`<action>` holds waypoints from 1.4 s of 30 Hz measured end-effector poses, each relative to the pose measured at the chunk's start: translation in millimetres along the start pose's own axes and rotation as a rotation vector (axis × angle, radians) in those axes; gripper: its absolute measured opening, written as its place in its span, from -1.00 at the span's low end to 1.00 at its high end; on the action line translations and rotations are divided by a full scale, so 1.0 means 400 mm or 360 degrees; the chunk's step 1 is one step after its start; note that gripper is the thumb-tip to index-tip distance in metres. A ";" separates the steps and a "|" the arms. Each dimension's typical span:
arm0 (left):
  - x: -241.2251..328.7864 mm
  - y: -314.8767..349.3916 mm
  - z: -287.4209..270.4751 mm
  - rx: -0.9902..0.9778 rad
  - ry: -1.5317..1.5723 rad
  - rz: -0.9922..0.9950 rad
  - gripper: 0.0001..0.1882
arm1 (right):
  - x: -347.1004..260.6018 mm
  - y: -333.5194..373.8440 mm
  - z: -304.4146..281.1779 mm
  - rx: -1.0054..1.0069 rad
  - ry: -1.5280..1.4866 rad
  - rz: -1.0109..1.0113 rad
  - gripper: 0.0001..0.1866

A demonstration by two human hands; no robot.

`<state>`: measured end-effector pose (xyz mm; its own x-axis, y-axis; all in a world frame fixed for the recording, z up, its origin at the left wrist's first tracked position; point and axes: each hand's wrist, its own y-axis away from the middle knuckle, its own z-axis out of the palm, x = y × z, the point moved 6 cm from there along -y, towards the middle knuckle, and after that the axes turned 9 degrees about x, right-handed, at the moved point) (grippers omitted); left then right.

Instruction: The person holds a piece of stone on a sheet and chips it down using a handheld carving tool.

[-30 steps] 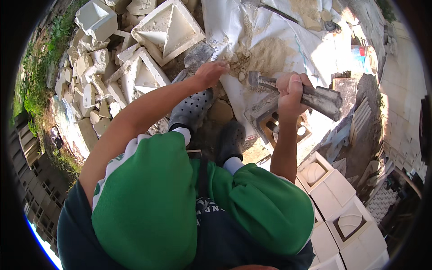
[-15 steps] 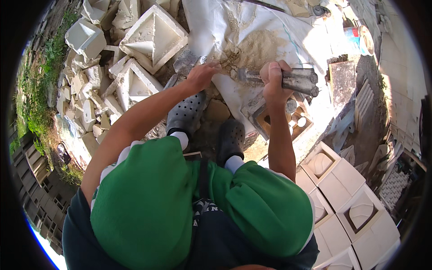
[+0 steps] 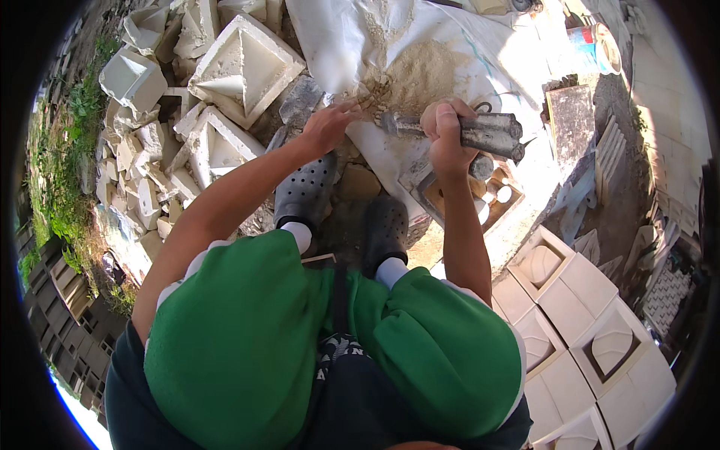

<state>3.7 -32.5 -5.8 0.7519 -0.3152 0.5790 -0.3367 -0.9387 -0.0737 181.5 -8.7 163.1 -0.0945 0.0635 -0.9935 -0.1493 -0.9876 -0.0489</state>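
Note:
My right hand (image 3: 448, 139) is wrapped round a grey, dust-coated metal tool (image 3: 491, 133). Its thick end, like several bars side by side, sticks out to the right, and a narrower end points left toward my other hand. Just left of that narrow end, my left hand (image 3: 328, 127) hangs over the edge of a white sheet (image 3: 322, 37) with its fingers stretched out. Nothing shows in its fingers. Sandy powder and crumbs (image 3: 420, 75) lie on the sheet beyond both hands. By my left wrist is a flat grey piece (image 3: 301, 101).
Broken white plaster moulds (image 3: 247, 67) are heaped at the left. Under my right forearm stands a wooden box (image 3: 499, 202) with cylindrical pieces. Pale blocks with leaf-shaped recesses (image 3: 581, 315) line the lower right. A tin can (image 3: 600, 49) lies far right. My grey clogs (image 3: 304, 187) stand between.
My right hand and the metal tool have shifted slightly left. The left hand has also moved a little left. The whole view has shifted slightly.

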 end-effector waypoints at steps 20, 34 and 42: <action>0.009 0.000 0.010 -0.0170 -0.0145 -0.0080 -0.57 | -0.048 -0.033 -0.048 0.0145 -0.0164 0.0112 -0.79; 0.005 -0.004 -0.008 -0.0081 -0.0189 -0.0011 -0.61 | 0.000 -0.051 -0.001 0.0249 -0.0221 0.0119 -0.70; 0.007 0.003 -0.011 -0.0044 -0.0212 0.0029 -0.59 | -0.190 -0.050 0.018 0.0201 -0.0256 -0.0115 -0.67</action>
<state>2.9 -33.7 -0.8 0.8136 -0.3494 0.4647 -0.3649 -0.9291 -0.0599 184.4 7.2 240.4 -0.2336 0.1657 -0.9581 -0.2829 -0.9543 -0.0961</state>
